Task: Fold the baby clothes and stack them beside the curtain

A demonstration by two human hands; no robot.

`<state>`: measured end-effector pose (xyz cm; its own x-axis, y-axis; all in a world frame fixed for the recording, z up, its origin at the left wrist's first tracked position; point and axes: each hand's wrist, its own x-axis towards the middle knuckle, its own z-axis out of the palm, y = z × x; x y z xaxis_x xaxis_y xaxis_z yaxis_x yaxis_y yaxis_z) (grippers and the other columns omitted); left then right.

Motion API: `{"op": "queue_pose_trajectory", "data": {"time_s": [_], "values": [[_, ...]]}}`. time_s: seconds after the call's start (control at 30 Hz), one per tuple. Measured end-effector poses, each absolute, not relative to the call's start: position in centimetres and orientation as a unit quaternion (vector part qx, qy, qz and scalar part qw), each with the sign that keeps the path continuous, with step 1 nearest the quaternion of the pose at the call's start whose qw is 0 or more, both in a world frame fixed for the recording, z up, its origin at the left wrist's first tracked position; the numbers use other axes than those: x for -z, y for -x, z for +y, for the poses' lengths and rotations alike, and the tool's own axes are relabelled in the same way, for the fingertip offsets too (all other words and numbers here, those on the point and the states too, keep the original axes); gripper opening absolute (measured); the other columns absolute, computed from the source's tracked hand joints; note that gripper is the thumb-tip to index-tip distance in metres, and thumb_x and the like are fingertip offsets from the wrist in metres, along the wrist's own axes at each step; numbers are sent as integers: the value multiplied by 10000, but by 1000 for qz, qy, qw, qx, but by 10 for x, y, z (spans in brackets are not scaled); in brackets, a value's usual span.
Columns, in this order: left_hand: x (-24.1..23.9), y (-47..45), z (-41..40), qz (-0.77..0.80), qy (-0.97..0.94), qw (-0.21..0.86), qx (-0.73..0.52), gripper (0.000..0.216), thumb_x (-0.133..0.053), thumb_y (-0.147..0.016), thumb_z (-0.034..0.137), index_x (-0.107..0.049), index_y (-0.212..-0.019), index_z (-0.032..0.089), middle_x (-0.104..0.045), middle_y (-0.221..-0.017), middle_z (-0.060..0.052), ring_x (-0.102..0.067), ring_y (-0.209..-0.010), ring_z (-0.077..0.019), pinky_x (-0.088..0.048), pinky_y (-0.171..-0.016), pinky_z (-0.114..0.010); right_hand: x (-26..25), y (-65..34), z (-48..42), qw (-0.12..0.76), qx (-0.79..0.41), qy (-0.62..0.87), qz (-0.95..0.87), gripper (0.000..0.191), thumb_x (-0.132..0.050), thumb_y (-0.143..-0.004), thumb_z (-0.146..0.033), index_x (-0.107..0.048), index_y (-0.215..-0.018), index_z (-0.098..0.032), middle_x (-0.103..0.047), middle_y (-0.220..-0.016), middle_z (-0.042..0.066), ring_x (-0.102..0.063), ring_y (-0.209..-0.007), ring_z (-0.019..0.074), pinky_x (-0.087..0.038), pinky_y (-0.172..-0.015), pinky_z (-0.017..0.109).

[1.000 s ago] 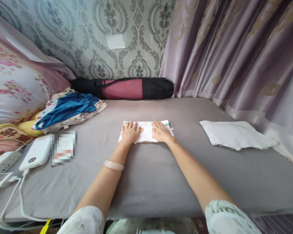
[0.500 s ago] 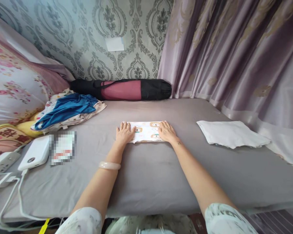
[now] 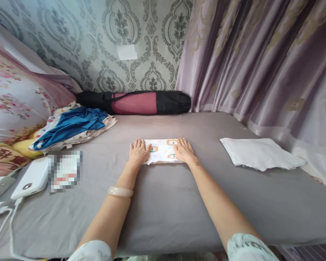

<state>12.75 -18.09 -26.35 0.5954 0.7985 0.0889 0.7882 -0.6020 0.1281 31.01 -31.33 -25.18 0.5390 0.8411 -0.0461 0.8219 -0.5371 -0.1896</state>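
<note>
A folded white cloth [image 3: 161, 154] with small cartoon prints lies in a flat rectangle on the grey bed sheet [image 3: 165, 203]. My left hand [image 3: 139, 151] rests flat over its left end, fingers stretched out and pointing away from me. Over the right end lies my right hand [image 3: 183, 150], also palm down with the fingers extended. Both hands touch the cloth without gripping it. What kind of garment it is, if one, I cannot tell from the folded shape.
To the right lies a folded white cloth pile [image 3: 260, 153]. Blue and patterned clothes [image 3: 73, 125] are heaped at the left, near a white power bank [image 3: 32, 177] with cables and a power strip [image 3: 0, 185]. A black and pink roll bag [image 3: 136, 103] lies along the wall.
Both hands stay flat on the folded cloth, with barely any movement over it. The whole view has shifted slightly, so things appear a little lower.
</note>
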Motion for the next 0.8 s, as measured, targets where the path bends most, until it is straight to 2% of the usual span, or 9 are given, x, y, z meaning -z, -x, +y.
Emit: {"op": "queue_pose_trajectory", "data": {"time_s": [0.13,0.33,0.57,0.8], "values": [[264,-126,-179,439,-895,38,-76,624,-213,-964,458,-402,-1408,62,-365,-1488,-188,-265,-1407,-323,-198,-1120,-557,251,-311,-315,75,-67,872,-478,621,-184,-974,-388,-287,-1473,-35,-240,-1554,139,-175,-1437,249,-140,-1155,404],[263,-138,-192,388,-910,-2,-146,561,-250,-969,414,-469,-1355,70,-448,-1432,-193,-309,-1390,-310,-133,-1136,-563,243,-300,-312,96,8,855,-509,594,-164,-982,-361,-316,-1462,-46,-252,-1551,130,-147,-1445,231,-30,-1166,439],[266,-150,-213,329,-938,10,-111,553,-277,-968,412,-466,-1353,63,-422,-1451,-192,-318,-1379,-336,-202,-1121,-525,255,-291,-306,80,-59,842,-530,582,-194,-981,-366,-300,-1475,-76,-262,-1552,110,-171,-1441,219,-102,-1169,404],[261,-151,-214,337,-934,14,-116,523,-287,-968,376,-452,-1373,89,-416,-1462,-168,-301,-1395,-308,-193,-1134,-521,248,-287,-308,91,-38,839,-536,570,-224,-969,-330,-333,-1459,-60,-283,-1542,125,-195,-1434,240,-121,-1167,421]]}}
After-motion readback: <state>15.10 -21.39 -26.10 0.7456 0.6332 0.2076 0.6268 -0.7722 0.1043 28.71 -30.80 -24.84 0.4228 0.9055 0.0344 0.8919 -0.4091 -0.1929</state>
